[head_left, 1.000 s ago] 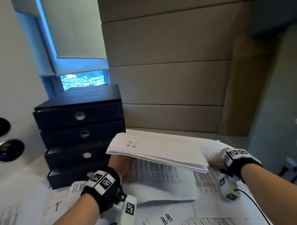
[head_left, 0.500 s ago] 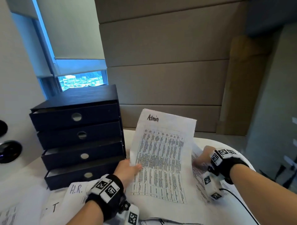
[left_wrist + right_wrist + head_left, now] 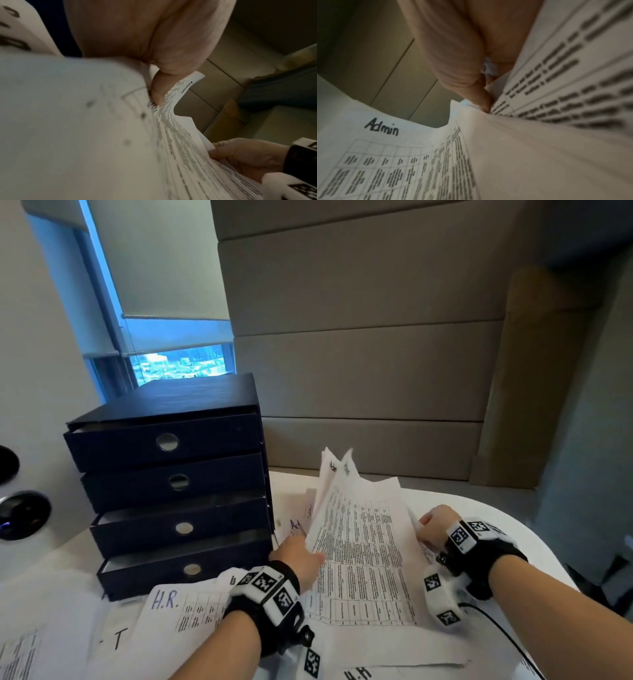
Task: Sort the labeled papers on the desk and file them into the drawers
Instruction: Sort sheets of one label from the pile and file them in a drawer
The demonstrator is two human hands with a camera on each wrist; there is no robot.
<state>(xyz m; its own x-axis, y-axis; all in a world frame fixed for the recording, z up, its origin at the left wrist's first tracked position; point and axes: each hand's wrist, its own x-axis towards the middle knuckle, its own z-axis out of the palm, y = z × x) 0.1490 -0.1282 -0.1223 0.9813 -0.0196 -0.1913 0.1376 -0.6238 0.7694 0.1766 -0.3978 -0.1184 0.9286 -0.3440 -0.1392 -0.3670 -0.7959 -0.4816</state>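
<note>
A stack of printed papers [image 3: 363, 546] stands tilted on the white desk, its top sheets fanning apart. My left hand [image 3: 301, 549] grips its left edge, thumb on top [image 3: 157, 93]. My right hand [image 3: 433, 527] pinches the right edge, fingertips [image 3: 483, 104] pressed into the sheets. A sheet marked "Admin" [image 3: 382, 127] lies beside the stack in the right wrist view. The dark navy drawer unit [image 3: 171, 484] with several drawers stands just left of the stack. Loose sheets marked "H.R." [image 3: 164, 601] and "T" [image 3: 116, 638] lie in front of it.
Another "H.R." sheet [image 3: 358, 674] lies at the near edge. The desk's rounded edge [image 3: 534, 539] curves off to the right. A black cable [image 3: 503, 635] trails from my right wrist. Padded wall panels [image 3: 370, 371] rise behind; two round black fittings [image 3: 24, 515] sit on the left wall.
The stack went from flat with "IT" on top, to upright showing "Admin", and now tips lower towards the desk with its top sheets splaying. Both hands kept hold of its edges.
</note>
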